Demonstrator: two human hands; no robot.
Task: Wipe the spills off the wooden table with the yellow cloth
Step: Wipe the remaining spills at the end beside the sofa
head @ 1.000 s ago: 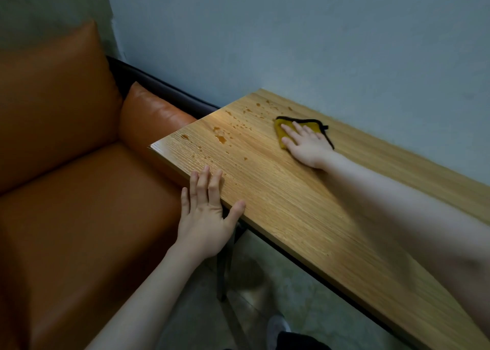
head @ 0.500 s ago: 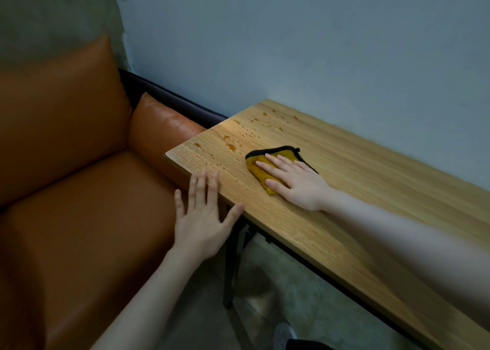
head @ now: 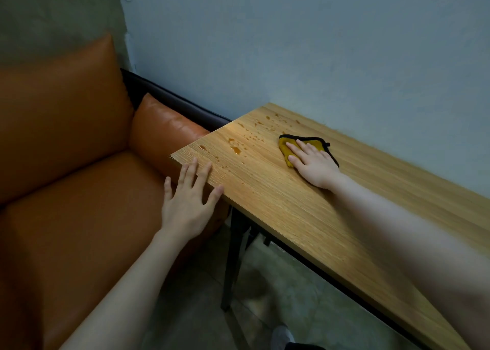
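Right hand [head: 314, 164] flat, palm down, fingers straight and together, pressing on the yellow cloth [head: 289, 146]; nothing gripped, only pushed against the top. Cloth folded small, black-edged, a short black loop sticking out at its far right corner, lying on the wooden table [head: 305, 217] toward the wall side, mostly covered by the fingers and palm. Right forearm stretched across the tabletop from the lower right.

Left hand [head: 187, 201] open too, fingers spread and straight, fingertips and thumb resting on the near left edge of the table close to its corner, holding nothing.

Amber spills [head: 235, 149] scattered over the left end of the tabletop between the two hands: a larger drop near the middle, a streak near the left corner, many small specks running toward the wall, some just beyond the cloth.

Orange leather sofa [head: 66, 164] just beside the table's left end, its armrest cushion against the table corner. Black metal table leg [head: 233, 257] below. Pale blue-grey wall [head: 318, 44] behind. Grey floor [head: 291, 310] beneath, the tip of a shoe [head: 282, 335] at the bottom edge.
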